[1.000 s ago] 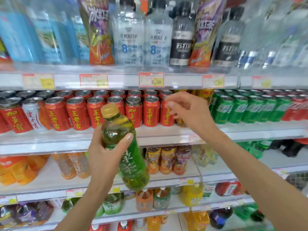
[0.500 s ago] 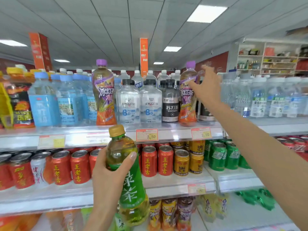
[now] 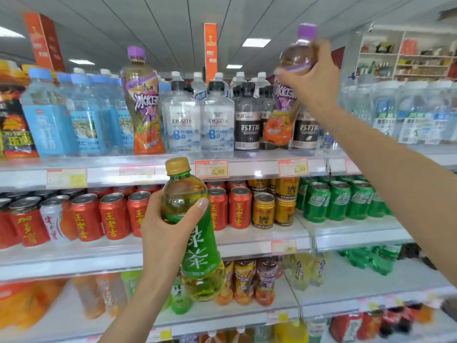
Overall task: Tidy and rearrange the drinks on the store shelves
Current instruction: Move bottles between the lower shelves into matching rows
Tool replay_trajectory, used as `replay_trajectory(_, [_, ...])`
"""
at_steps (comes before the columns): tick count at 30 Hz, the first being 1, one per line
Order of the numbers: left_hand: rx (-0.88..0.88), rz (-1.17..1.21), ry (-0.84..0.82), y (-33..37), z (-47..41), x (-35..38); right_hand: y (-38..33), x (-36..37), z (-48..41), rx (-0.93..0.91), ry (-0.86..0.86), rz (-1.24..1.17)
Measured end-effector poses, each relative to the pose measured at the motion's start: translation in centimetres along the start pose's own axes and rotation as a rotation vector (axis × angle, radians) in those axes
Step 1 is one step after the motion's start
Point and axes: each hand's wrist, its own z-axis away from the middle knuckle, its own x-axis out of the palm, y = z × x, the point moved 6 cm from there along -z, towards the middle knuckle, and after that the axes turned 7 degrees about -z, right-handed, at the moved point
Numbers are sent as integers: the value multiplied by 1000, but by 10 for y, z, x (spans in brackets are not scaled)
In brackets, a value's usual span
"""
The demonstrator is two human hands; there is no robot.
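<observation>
Centre frame, the left hand [image 3: 163,233] grips a green tea bottle [image 3: 195,243], fingers curled round its upper body and thumb on the near side. The bottle is clear plastic with a gold cap [image 3: 177,165], pale yellow-green liquid and a green label with white characters. It is tilted slightly, in front of the can shelf [image 3: 247,241].

Upper right, the right hand [image 3: 314,80] clasps the neck of an iced tea bottle [image 3: 284,112]. It has a purple cap [image 3: 306,30], brown liquid and a purple-and-orange label, and leans in front of black-label bottles [image 3: 247,127]. Whether its base touches the top shelf [image 3: 148,167] cannot be told. A twin bottle [image 3: 146,107] stands upright to its left.
</observation>
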Motion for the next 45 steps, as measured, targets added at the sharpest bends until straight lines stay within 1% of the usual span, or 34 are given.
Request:
replay_trajectory(2, [3, -14, -28, -6, 4, 7, -11, -19, 9, -25, -26, -79])
replay_trajectory(4, [2, -36, -54, -15, 9, 13, -16, -37, 26, -18, -103, -92])
replay_trajectory(7, [0, -108, -105, -35, 20, 22, -2, -56, 76, 90, -285, -110])
replay_trajectory(9, [-29, -154, -128, -54, 28, 27, 19, -62, 119, 173, -398, -176])
replay_trajectory(11, [-75, -209, -148, -76, 37, 29, 52, -65, 167, 255, -472, -182])
replay_trajectory(15, [-153, -267, -203, -113, 58, 35, 131, -63, 261, 449, -575, -38])
replay_trajectory(18, [-205, -325, -230, -135, 72, 37, 188, -64, 307, 584, -518, 35])
replay_trajectory(20, [-242, -352, -229, -146, 80, 38, 222, -67, 327, 699, -417, 36])
replay_trajectory(22, [-264, -388, -219, -153, 88, 36, 250, -70, 341, 771, -293, 13])
replay_trajectory(25, [-288, -451, -200, -162, 96, 30, 276, -69, 355, 813, -151, -34])
replay_trajectory(28, [-322, -488, -168, -166, 101, 26, 295, -56, 363, 781, -66, -96])
replay_trajectory(30, [-335, -498, -154, -164, 103, 27, 304, -44, 368, 756, -78, -115])
replay_trajectory(32, [-343, -508, -145, -163, 104, 30, 310, -30, 372, 726, -140, -114])
replay_trajectory(35, [-345, -512, -131, -162, 107, 35, 317, -11, 375, 653, -243, -63])
replay_trajectory(37, [-352, -508, -121, -162, 109, 35, 323, -5, 376, 629, -262, -29])
replay_trajectory(40, [-355, -508, -96, -162, 112, 33, 335, 2, 371, 656, -262, -16])
replay_trajectory(45, [-364, -512, -63, -162, 116, 31, 354, 20, 352, 694, -378, 13])
